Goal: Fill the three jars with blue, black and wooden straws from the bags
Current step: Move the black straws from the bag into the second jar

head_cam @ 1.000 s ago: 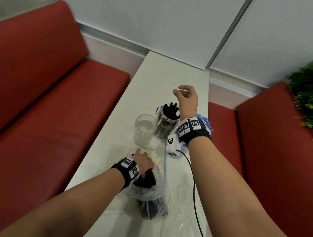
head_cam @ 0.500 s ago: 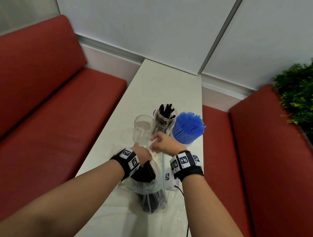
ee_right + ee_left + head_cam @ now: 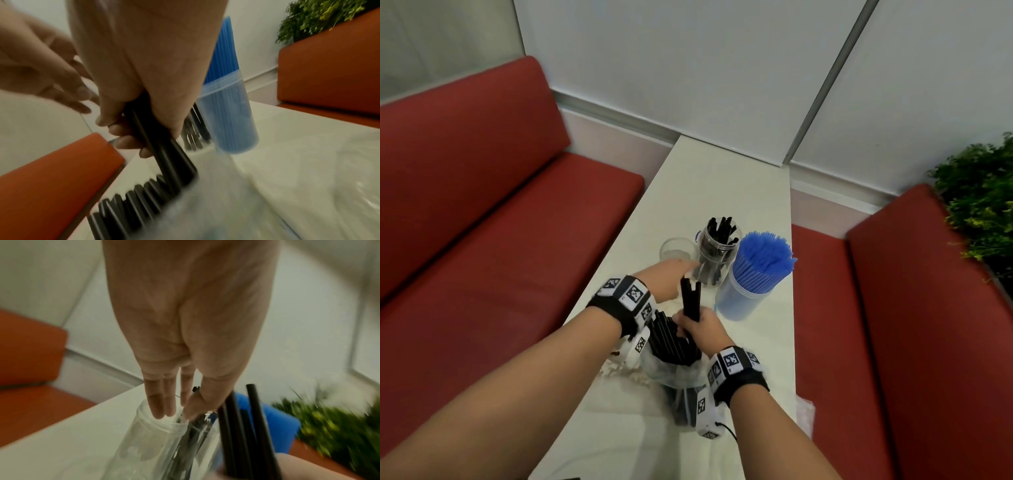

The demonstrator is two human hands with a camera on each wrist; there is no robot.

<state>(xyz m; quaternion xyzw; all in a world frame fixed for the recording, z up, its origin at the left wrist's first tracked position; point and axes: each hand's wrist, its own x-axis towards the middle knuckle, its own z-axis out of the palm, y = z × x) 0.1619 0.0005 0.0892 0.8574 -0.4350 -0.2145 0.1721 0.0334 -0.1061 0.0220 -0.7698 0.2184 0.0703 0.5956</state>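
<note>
Three jars stand mid-table: an empty clear jar (image 3: 677,249), a jar part-filled with black straws (image 3: 717,255) and a jar packed with blue straws (image 3: 755,274). My right hand (image 3: 690,325) grips a small bunch of black straws (image 3: 690,298), lifted partly out of the clear bag (image 3: 678,371) of black straws. In the right wrist view its fingers (image 3: 131,141) curl round the bunch (image 3: 164,155). My left hand (image 3: 681,266) reaches forward with straight fingers (image 3: 160,404) at the empty jar's rim (image 3: 144,407), holding nothing.
Pale wooden straws (image 3: 619,368) lie in a flat bag under my left wrist. Red bench seats (image 3: 482,240) flank the narrow white table (image 3: 722,178). A green plant (image 3: 983,205) stands at the right. Another clear bag (image 3: 804,411) lies at the table's right edge.
My right hand came back from above the jars down to the bag and took hold of black straws. My left hand let go of the bag and moved forward to the jars.
</note>
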